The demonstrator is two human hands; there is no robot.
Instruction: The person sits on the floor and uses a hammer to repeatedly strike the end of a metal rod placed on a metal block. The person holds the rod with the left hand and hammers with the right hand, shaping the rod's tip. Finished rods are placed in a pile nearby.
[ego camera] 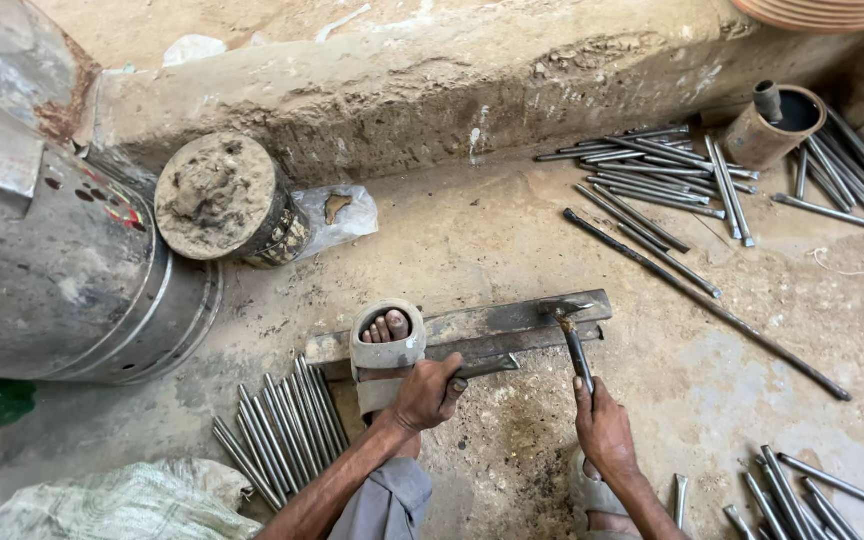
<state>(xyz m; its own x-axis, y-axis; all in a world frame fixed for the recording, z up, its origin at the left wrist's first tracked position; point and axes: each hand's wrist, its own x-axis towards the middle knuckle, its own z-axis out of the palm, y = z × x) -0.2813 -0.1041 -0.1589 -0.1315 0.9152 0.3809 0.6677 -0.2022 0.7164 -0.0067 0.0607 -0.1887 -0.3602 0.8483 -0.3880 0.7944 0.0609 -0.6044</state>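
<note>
Hammer strokes are landing on a short rod pressed against the flat iron bar lying on the floor, the right hand wrapping its grip tight around the handle. The left hand is pinching that rod beside a sandalled foot. Rods are lying bundled near the left forearm, more are scattered by the wall; which ones are finished, I cannot tell.

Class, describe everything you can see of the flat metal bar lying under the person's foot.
The flat metal bar is long, dark grey, worn-looking steel, lying nearly level across the dusty concrete floor. A sandalled foot pins its left part. The left hand grips beside it; the right hand sets a rod against its right end.
</note>
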